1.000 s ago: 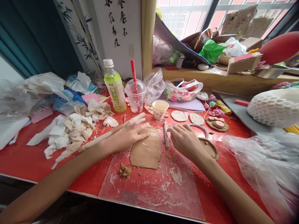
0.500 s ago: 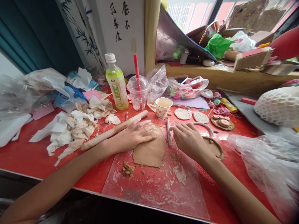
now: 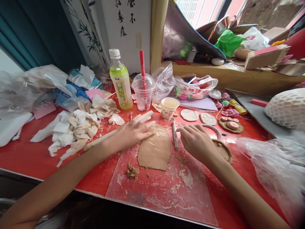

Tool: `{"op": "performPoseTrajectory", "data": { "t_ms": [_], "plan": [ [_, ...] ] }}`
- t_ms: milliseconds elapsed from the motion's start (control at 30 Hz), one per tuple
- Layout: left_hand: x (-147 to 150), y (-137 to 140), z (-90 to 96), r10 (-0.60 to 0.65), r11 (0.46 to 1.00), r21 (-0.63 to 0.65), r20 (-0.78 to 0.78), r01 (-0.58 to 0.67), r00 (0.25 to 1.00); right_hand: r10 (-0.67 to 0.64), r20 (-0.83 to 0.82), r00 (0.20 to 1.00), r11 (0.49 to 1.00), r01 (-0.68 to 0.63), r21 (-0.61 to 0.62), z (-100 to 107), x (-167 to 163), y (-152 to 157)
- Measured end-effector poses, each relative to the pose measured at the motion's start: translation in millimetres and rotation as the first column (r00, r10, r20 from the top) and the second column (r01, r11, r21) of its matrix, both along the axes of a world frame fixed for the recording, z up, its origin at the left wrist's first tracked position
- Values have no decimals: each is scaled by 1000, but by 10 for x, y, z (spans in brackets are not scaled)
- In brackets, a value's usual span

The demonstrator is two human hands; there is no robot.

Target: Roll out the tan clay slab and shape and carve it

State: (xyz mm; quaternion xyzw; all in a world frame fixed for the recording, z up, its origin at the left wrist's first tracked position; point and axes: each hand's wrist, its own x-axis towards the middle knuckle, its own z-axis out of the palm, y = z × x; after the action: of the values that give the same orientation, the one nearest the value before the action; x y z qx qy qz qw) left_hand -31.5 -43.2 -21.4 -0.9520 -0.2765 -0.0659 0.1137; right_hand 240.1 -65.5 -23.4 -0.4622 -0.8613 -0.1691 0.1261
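Note:
A flat brown clay slab (image 3: 154, 152) lies on a clear sheet (image 3: 164, 200), its upper part wet and shiny. My left hand (image 3: 133, 132) is open, its fingers spread at the slab's upper left edge and partly over a wooden rolling pin (image 3: 102, 140). Whether those fingertips touch the clay I cannot tell. To the right of the slab my right hand (image 3: 196, 140) is closed, palm down, and what it holds, if anything, is hidden. A clay-smeared stick-like tool (image 3: 175, 136) lies just left of its knuckles. Below the slab sits a crumbly clay lump (image 3: 132, 171).
Behind the slab stand a paper cup (image 3: 169, 109) with liquid, a plastic cup (image 3: 143, 95) with a red straw and a drink bottle (image 3: 121, 84). Crumpled tissues (image 3: 78, 127) lie left. Right are clay discs (image 3: 189, 115), a round clay piece (image 3: 224, 149) and a plastic bag (image 3: 269, 162).
My left hand has slid left and away across the clay, uncovering more of the slab's upper part. My right hand keeps its place beside the tool. The view has shifted slightly.

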Motion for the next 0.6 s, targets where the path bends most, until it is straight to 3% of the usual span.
{"op": "performPoseTrajectory", "data": {
  "t_ms": [67,233,367,433,600],
  "plan": [
    [-6,6,14,50,999,3,19,-50,999,-2,9,1000,1000,2,-7,5,6,3],
    [78,-56,-2,-84,989,-128,-17,81,996,-4,35,999,1000,4,2,20,9,0],
    [69,-67,40,83,991,-110,26,-79,996,-6,49,999,1000,5,10,32,5,-11],
    [57,-75,74,103,990,-103,23,-100,994,-7,46,999,1000,7,16,33,8,-13],
    [140,-123,76,-155,972,-186,-57,142,986,-5,15,1000,1000,5,20,28,14,-8]
  ]
}}
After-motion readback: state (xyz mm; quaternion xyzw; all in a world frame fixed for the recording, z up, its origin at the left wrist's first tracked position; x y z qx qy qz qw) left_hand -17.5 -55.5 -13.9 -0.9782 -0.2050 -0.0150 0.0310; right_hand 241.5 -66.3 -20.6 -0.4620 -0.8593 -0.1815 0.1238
